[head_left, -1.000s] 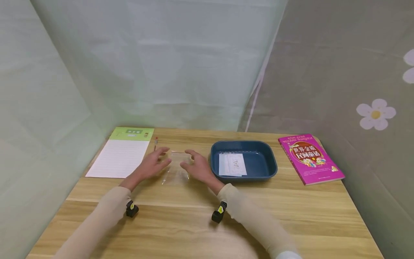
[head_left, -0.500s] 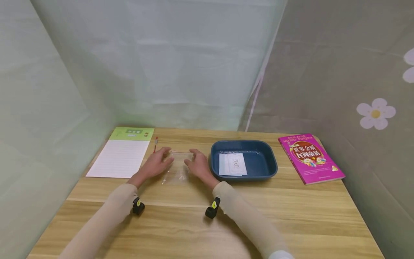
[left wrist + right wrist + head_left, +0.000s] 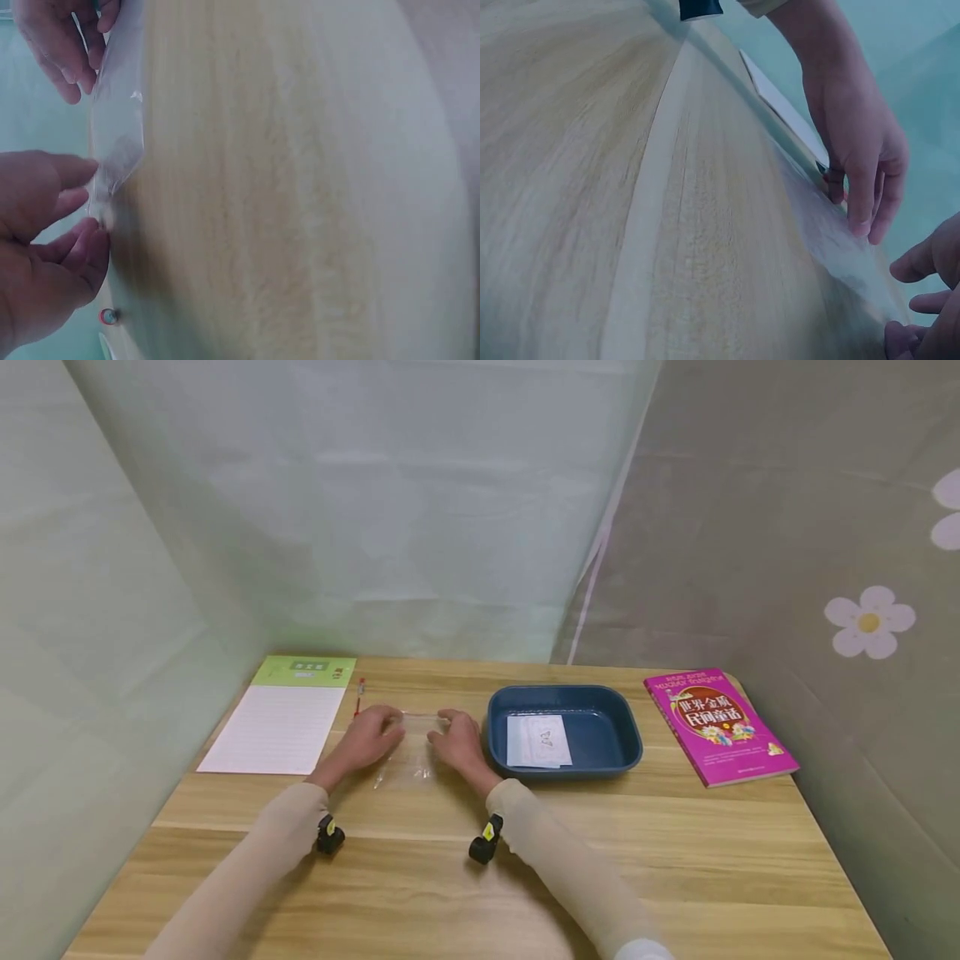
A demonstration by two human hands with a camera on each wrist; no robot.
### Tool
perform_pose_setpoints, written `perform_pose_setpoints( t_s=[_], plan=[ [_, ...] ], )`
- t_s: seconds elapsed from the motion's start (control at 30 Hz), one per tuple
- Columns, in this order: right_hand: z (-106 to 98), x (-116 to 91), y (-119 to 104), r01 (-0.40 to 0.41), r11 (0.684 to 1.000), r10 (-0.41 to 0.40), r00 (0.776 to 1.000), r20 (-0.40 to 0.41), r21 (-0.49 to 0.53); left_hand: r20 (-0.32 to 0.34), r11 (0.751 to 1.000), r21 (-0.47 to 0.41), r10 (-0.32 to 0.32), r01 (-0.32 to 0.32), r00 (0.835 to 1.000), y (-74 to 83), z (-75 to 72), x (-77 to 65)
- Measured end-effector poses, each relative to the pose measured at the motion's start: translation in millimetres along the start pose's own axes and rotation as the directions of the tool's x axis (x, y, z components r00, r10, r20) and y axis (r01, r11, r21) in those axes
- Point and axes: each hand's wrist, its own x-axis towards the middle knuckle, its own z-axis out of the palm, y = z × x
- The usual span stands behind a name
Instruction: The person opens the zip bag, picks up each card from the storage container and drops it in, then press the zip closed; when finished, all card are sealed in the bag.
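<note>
Fingers of the left hand [image 3: 371,733] are bent, with thumb and fingertips parted, at the left side of a clear plastic bag [image 3: 408,760]. Fingers of the right hand [image 3: 459,742] are likewise bent and parted, at its right side. No grip is evident; whether any fingertip touches the bag cannot be told. Governing relation, as judged: the bag lies on the wooden table [image 3: 420,893] between the hands, its far edge running across from one to the other; neither hand is clearly nearer. Its long axis is not determinable, the outline being faint and the far corners obscured. Beyond: a pen [image 3: 361,689] and lined pad [image 3: 277,727] past the left hand; a blue tray [image 3: 606,739] holding white papers [image 3: 536,742] beside the right. The right wrist view crops the right hand.
</note>
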Motion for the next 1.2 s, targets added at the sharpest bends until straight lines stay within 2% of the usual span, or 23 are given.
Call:
perform_pose_setpoints(
  t_s=[0.17, 0.3, 0.43, 0.63, 0.83, 1.03, 1.2],
  plan=[
    [0.5, 1.2, 1.7, -0.007, 1.000, 0.008, 1.000, -0.024, 0.010, -0.034, 1.000, 0.001, -0.030, 0.030, 0.999, 2.9, 1.8, 1.8],
    [0.5, 1.0, 2.1, -0.009, 1.000, 0.010, 0.999, -0.037, 0.024, -0.099, 0.994, -0.072, -0.089, 0.082, 0.991, 3.6, 0.9, 0.5],
    [0.6, 0.7, 2.6, -0.006, 0.999, 0.009, 0.998, -0.055, 0.044, -0.162, 0.983, -0.158, -0.120, 0.095, 0.979, 3.0, -0.4, -2.6],
    [0.1, 1.5, 2.6, 0.006, 0.995, 0.002, 0.997, -0.083, 0.100, -0.186, 0.967, -0.253, -0.064, 0.016, 0.981, 1.4, -5.6, -8.2],
    [-5.0, -3.0, -2.8, 0.051, 0.986, -0.036, 0.995, -0.095, 0.157, -0.152, 0.969, -0.240, 0.016, -0.053, 0.988, 4.2, -16.9, -15.7],
    [-14.9, -12.5, -14.7, 0.095, 0.981, -0.083, 0.994, -0.078, 0.170, -0.219, 0.975, -0.209, 0.030, -0.077, 0.975, 16.0, -27.6, -21.2],
    [-28.8, -21.3, -23.7, 0.158, 0.968, -0.146, 0.987, -0.073, 0.194, -0.244, 0.960, -0.265, 0.028, -0.094, 0.969, 33.1, -33.8, -26.3]
  ],
)
